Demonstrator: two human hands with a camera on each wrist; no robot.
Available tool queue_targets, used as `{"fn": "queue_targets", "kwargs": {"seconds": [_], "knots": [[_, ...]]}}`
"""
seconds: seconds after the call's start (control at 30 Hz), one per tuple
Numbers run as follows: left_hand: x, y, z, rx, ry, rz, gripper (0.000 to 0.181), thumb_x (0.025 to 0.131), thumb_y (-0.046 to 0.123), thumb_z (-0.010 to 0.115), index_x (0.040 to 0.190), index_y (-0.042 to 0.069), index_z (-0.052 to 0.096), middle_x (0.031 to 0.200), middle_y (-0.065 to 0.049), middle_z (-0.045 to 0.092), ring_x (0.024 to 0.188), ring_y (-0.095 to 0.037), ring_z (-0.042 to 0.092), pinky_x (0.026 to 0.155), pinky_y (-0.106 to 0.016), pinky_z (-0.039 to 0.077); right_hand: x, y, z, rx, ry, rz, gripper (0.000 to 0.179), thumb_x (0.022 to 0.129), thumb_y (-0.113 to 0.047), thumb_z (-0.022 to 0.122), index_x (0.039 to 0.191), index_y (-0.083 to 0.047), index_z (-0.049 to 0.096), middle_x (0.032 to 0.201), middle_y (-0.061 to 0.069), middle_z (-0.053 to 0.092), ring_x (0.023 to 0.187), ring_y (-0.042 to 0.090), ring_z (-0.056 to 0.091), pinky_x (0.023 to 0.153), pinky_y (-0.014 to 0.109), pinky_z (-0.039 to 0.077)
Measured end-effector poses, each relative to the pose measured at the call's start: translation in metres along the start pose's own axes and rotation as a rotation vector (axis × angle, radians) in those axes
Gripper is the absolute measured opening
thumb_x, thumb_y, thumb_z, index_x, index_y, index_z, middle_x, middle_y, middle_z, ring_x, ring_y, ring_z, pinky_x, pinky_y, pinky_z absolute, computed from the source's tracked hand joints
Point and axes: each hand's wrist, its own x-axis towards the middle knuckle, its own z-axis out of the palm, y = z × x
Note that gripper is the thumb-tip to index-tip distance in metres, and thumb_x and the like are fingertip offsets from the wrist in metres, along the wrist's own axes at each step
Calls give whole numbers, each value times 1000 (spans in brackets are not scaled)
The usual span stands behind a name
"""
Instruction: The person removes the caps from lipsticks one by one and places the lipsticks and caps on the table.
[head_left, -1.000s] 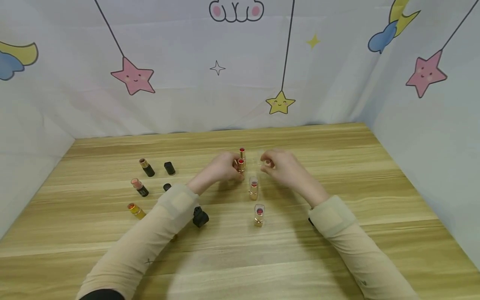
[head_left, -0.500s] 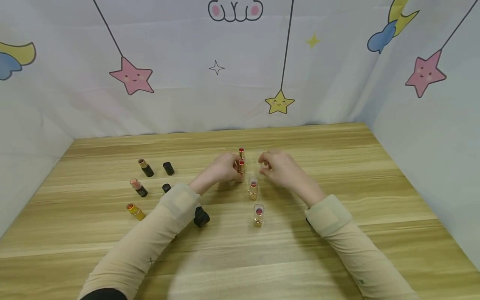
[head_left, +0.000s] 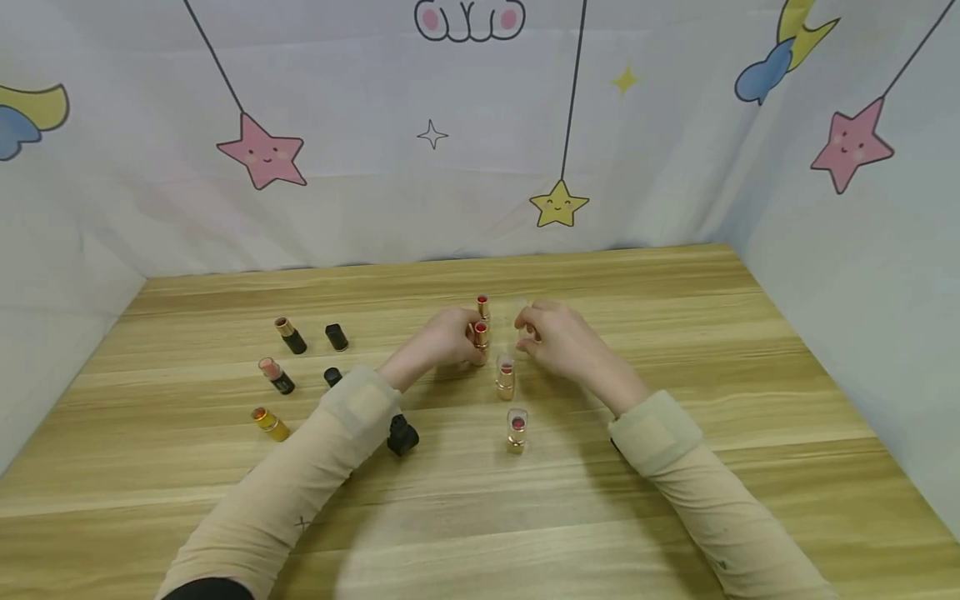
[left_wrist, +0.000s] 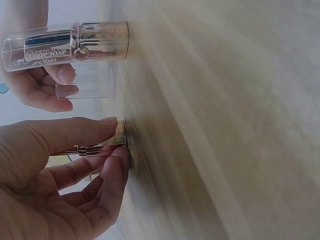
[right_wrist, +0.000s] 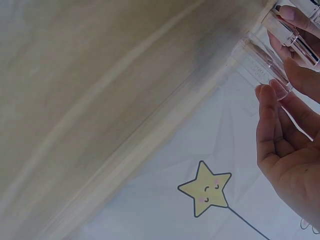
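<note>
In the head view my left hand pinches an uncapped red lipstick in a gold case. The left wrist view has thumb and fingertips on the lower part of that lipstick, which stands on the table. To its right, my right hand pinches a clear lipstick cap, its rim on or near the tabletop. In the right wrist view the clear cap sits between thumb and fingers. Another uncapped red lipstick stands just behind the left hand's one.
Two lipsticks with clear caps, one nearer and one farther, stand in front of the hands. At left are a brown lipstick, a pink one, a yellow one and black caps. A dark object lies by the left sleeve.
Both hands stay almost in place. The lipstick in the left hand has shifted very slightly left, and the right hand a little left, with the clear cap still in its fingers.
</note>
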Motion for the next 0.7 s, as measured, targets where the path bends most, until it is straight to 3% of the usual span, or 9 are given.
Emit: {"fn": "queue_targets", "kwargs": {"seconds": [0.13, 0.33, 0.43, 0.53, 0.6, 0.7], "knots": [[-1, 0, 0, 2, 7, -4, 28, 76, 7, 76, 99, 5, 60, 71, -1, 51, 61, -13, 49, 58, -24, 40, -1, -2, 0, -1, 5, -1, 22, 84, -12, 72, 103, -2, 68, 87, 8, 63, 78, 19, 58, 70, 33, 50], [-4, 1, 0, 48, 34, 0, 32, 76, 10, 76, 103, 5, 60, 83, -5, 60, 72, -16, 53, 63, -25, 42, -1, -1, 3, 19, -2, 13, 25, 84, -11, 72, 106, -1, 67, 88, 8, 63, 79, 19, 59, 70, 33, 50], [-12, 7, -6, 115, 74, -29, 36, 76, 17, 79, 105, 5, 60, 90, -7, 63, 77, -18, 55, 65, -27, 43, -1, -1, 3, 23, -19, 19, 32, 84, -12, 72, 114, -1, 65, 96, 10, 66, 84, 21, 61, 74, 35, 52], [-27, 18, -15, 207, 135, -36, 33, 76, 14, 75, 104, 5, 60, 92, -7, 64, 78, -19, 55, 65, -30, 44, -4, -2, -1, 22, -28, 25, 38, 85, -14, 71, 119, -1, 62, 106, 13, 67, 89, 24, 64, 78, 37, 53], [-37, 26, -20, 263, 176, -4, 29, 75, 9, 70, 102, 5, 62, 90, -6, 63, 77, -19, 54, 65, -30, 43, -7, -2, -6, 16, -11, 24, 38, 85, -15, 71, 119, 0, 62, 109, 15, 67, 89, 26, 65, 78, 38, 54], [-50, 33, -23, 298, 185, 75, 26, 73, 5, 67, 99, 5, 65, 84, -5, 63, 74, -18, 55, 65, -29, 44, -12, -6, -17, 5, 40, 14, 35, 86, -17, 72, 115, 0, 64, 107, 15, 68, 86, 27, 66, 75, 37, 54]]}}
